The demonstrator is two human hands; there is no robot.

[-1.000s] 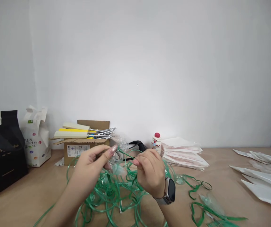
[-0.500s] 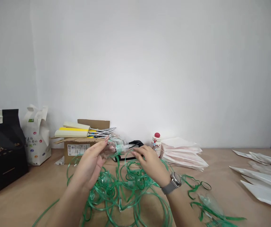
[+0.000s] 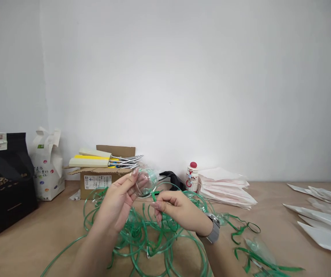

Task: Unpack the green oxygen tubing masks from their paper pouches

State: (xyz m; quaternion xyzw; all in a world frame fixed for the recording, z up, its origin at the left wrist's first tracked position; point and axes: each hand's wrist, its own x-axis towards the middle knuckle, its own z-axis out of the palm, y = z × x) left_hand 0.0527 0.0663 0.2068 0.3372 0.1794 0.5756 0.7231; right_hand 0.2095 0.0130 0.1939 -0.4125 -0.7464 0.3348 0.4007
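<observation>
My left hand (image 3: 119, 196) holds a clear plastic oxygen mask (image 3: 146, 182) up above the table, thumb and fingers closed on its left side. Just right of it, my right hand (image 3: 179, 209) pinches a green elastic strap (image 3: 154, 195) that runs up toward the mask. A grey-banded watch (image 3: 214, 229) is on my right wrist. Below both hands lies a tangle of clear green tubing (image 3: 136, 261), with more clear plastic parts among the loops. Part of the strap is hidden behind my right fingers.
Behind my left hand stands a cardboard box (image 3: 97, 182) with pale-handled metal tools on top. A black bag (image 3: 6, 184) and a white bag (image 3: 48, 173) are at left. A red-capped bottle (image 3: 192, 177), paper pouches (image 3: 226, 188) and white packets (image 3: 324, 227) lie farther right.
The mask has turned in my left hand, its open cup now showing more. My right hand has moved down from the mask's connector and now grips the green strap.
</observation>
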